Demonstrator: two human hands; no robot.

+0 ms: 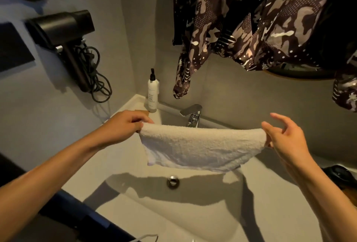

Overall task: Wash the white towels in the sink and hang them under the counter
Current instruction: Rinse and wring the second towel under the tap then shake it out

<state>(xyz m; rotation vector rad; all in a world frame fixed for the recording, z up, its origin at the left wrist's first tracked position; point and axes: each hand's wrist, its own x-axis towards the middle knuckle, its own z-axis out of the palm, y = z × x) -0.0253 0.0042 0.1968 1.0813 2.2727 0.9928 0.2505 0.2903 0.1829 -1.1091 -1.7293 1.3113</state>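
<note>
The white towel (201, 149) hangs folded over the sink (193, 212), pinched at its top corners by the left hand (123, 125) and right hand (284, 135) (spare fingers loose), and looks soft, limp and light, best held there.

white towel (201, 148) stretched between hands, above sink (202, 212)

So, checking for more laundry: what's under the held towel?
Under the white towel is bare sink and its drain; the towel hides the basin's back part.
</note>
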